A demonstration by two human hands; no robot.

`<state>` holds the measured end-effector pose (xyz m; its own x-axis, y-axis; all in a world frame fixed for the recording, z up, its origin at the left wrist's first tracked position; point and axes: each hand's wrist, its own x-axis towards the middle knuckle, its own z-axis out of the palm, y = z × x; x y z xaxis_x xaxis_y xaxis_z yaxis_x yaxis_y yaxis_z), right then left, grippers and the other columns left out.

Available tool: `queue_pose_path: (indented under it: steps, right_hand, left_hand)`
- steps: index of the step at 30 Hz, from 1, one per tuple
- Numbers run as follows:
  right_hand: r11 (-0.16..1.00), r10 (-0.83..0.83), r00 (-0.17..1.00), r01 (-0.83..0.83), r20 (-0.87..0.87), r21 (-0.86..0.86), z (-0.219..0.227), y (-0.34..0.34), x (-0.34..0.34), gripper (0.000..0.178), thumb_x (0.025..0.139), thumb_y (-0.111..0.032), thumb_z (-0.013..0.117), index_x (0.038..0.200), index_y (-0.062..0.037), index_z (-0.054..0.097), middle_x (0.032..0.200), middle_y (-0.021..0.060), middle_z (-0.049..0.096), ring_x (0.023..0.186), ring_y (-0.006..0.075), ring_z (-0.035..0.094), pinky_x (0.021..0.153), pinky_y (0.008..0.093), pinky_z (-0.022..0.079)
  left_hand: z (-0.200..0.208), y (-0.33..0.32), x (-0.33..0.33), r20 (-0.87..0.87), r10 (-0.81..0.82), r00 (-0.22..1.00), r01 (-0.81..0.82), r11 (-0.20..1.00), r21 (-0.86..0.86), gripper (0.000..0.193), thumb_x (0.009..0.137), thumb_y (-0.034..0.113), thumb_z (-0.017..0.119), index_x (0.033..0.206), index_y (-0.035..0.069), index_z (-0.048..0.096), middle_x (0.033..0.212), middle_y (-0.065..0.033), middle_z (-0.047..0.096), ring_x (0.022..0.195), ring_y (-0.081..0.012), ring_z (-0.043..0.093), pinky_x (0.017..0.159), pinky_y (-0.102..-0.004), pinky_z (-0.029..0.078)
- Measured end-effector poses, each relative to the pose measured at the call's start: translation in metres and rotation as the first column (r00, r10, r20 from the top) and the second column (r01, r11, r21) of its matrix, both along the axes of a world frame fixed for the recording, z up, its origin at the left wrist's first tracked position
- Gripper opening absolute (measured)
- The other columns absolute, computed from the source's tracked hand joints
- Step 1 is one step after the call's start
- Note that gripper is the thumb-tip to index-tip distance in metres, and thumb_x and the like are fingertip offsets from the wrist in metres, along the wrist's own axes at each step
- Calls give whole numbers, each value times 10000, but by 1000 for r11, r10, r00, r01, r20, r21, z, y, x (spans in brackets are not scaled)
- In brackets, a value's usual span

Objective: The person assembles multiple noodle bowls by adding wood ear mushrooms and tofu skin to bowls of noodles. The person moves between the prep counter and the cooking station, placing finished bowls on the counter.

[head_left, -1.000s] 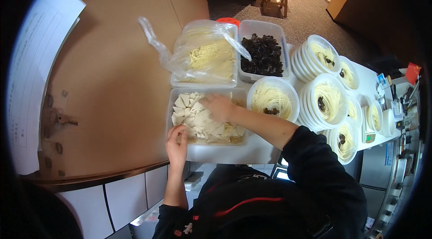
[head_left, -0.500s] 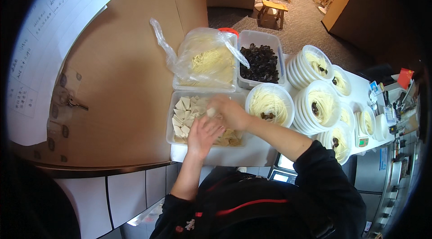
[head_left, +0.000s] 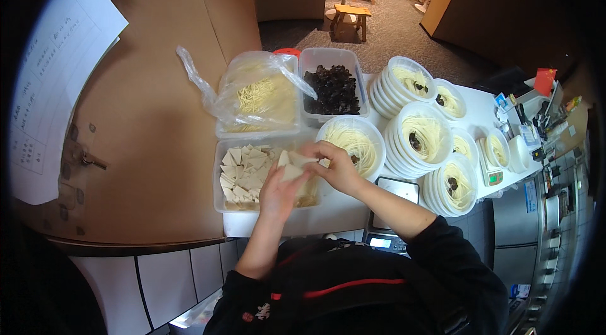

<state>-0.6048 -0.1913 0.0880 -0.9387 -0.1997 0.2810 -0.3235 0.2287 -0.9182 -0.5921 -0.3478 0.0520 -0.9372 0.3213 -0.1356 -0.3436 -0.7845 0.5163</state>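
Note:
Pale triangular tofu slices (head_left: 289, 171) are held between my two hands, above a clear plastic tub (head_left: 218, 178). My left hand (head_left: 275, 192) is closed around some of them, its fingers slightly blurred. The fingers of my right hand (head_left: 336, 168) pinch the edge of a slice from the right side. Many more tofu slices (head_left: 242, 177) lie in the left part of the tub; my hands hide much of its right part. Just beyond my right hand is a round white bowl (head_left: 381, 143) of pale shreds with dark pieces.
Behind the tub stand a bag-covered container (head_left: 224, 123) of pale shreds and a container (head_left: 363, 98) of black fungus. Stacked filled bowls (head_left: 398, 155) occupy the right side. A scale (head_left: 398, 191) is beside my right forearm. A brown panel (head_left: 151, 145) lies left.
My hands have come up from low over the tub, and the slices now show between them. The view has shifted, so the containers and bowls appear farther left.

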Motion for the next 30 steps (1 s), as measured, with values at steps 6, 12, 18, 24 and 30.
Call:
queue_pose_path:
  steps: [6, 12, 18, 24, 30]
  right_hand:
    - [990, 138, 980, -131, -145, 55, 14, 9, 8, 186, 697, 75, 584, 846, -33, 609, 960, 67, 549, 930, 189, 534, 797, 278, 430]
    - [982, 190, 974, -191, -128, -1, 17, 7, 11, 174, 696, 83, 568, 821, -33, 603, 1011, 75, 534, 993, 210, 525, 822, 296, 426]
    - [983, 176, 975, -168, -134, 68, 10, 8, 11, 163, 698, 73, 575, 827, -27, 581, 924, 63, 558, 881, 195, 550, 754, 276, 442]
    - [996, -51, 996, 56, 70, -65, -7, 32, 8, 182, 711, 14, 607, 880, -49, 583, 899, 86, 569, 790, 197, 548, 706, 262, 441]
    - [806, -195, 935, 325, -295, 495, -2, 71, -4, 276, 690, -87, 660, 952, -54, 582, 985, 117, 567, 859, 240, 545, 742, 309, 447]
  left_hand:
    - [10, 1, 10, -94, -15, 995, 3, 992, -129, 347, 903, 178, 398, 1216, 30, 374, 1153, -110, 476, 1061, -235, 478, 887, -407, 412]
    - [13, 4, 15, -120, -8, 993, -16, 982, -190, 371, 901, 196, 374, 1237, 40, 368, 1164, -112, 471, 1021, -208, 495, 855, -380, 426]
    - [7, 1, 16, -163, -66, 984, 30, 976, -214, 395, 896, 199, 386, 1255, 39, 354, 1194, -101, 448, 1052, -209, 473, 866, -385, 415]
    - [0, -5, 15, -64, -101, 993, 106, 990, 88, 454, 841, 93, 393, 1284, 28, 316, 1211, -153, 430, 1097, -274, 452, 938, -410, 366]
    - [-4, -8, 14, -133, -57, 989, 45, 995, -90, 441, 824, 9, 392, 1261, 0, 330, 1216, -197, 413, 1151, -321, 405, 983, -424, 326]
